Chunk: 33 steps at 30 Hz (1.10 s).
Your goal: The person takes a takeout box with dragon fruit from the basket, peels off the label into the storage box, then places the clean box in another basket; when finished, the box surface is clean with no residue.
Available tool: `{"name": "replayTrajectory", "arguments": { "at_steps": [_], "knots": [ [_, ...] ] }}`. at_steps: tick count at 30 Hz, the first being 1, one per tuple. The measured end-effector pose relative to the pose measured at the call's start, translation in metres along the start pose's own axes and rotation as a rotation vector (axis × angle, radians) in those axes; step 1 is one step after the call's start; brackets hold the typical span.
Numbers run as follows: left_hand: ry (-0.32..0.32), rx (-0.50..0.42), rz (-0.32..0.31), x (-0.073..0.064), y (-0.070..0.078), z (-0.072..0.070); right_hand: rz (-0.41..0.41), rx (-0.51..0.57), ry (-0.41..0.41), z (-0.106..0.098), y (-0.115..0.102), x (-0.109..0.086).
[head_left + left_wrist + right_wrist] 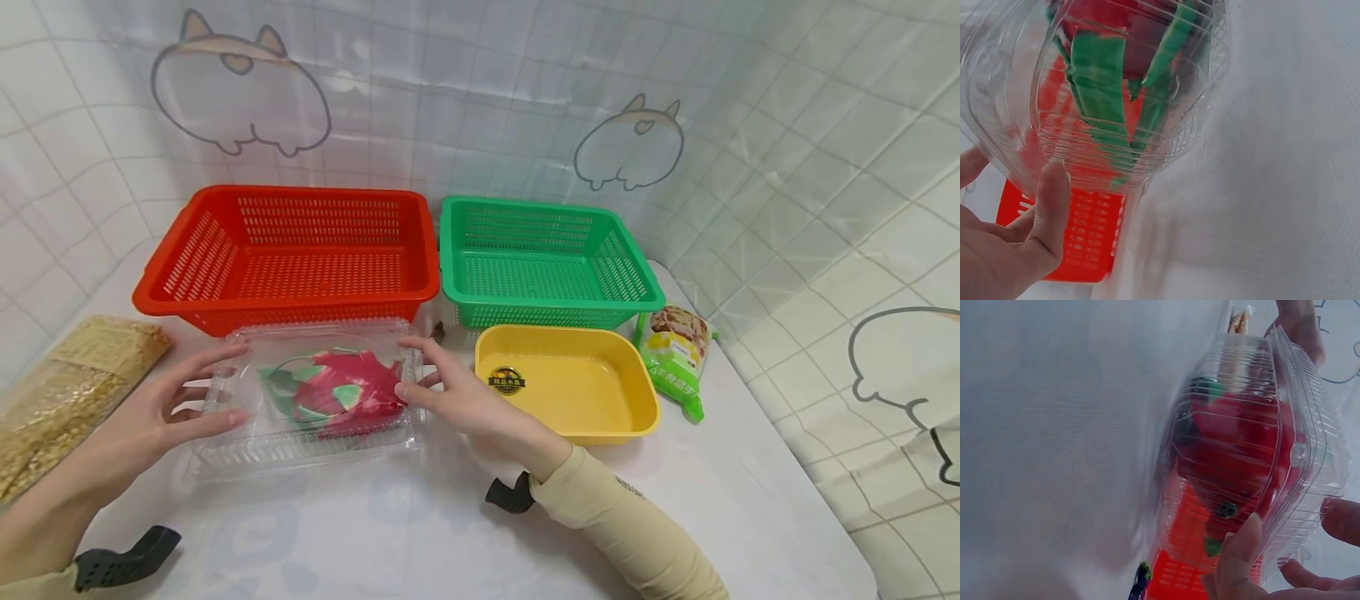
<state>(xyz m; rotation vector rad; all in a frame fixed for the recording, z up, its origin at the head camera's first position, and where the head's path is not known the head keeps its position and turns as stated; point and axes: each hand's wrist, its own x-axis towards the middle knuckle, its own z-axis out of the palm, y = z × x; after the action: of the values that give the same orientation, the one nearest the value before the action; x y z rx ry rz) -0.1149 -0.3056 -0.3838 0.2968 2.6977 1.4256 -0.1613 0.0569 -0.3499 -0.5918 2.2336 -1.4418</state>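
Observation:
A clear plastic clamshell box [258,457] with a red and green dragon fruit [348,387] inside stands in front of the red basket. My left hand [168,408] holds its left end, the thumb at the near side and the fingers farther back along the lid. At the right end my right hand [457,396] grips the rim between thumb and fingers. In the left wrist view the left thumb [1050,206] lies against the box's edge. The right wrist view shows the right hand's fingertips [1244,544] at the rim, lid and base pressed together there.
The red basket [285,308] and green basket [555,308] stand side by side at the back. A yellow tub [577,396] with a black label is beside my right hand. A green food packet [678,358] lies far right; a bag of yellowish grains [75,392] lies left.

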Motion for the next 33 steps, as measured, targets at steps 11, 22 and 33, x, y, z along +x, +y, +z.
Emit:
{"name": "replayTrajectory", "arguments": {
  "at_steps": [11, 22, 33],
  "knots": [
    [0.022, -0.011, 0.006, 0.0, -0.001, -0.002, 0.032, 0.021, 0.023, 0.001, 0.001, 0.0],
    [0.038, -0.071, 0.002, -0.003, 0.0, -0.003, 0.061, 0.019, 0.053, -0.002, -0.003, -0.004],
    [0.038, -0.117, 0.032, -0.003, -0.001, -0.003, 0.015, 0.039, 0.072, -0.012, -0.009, -0.006]
  ]
}}
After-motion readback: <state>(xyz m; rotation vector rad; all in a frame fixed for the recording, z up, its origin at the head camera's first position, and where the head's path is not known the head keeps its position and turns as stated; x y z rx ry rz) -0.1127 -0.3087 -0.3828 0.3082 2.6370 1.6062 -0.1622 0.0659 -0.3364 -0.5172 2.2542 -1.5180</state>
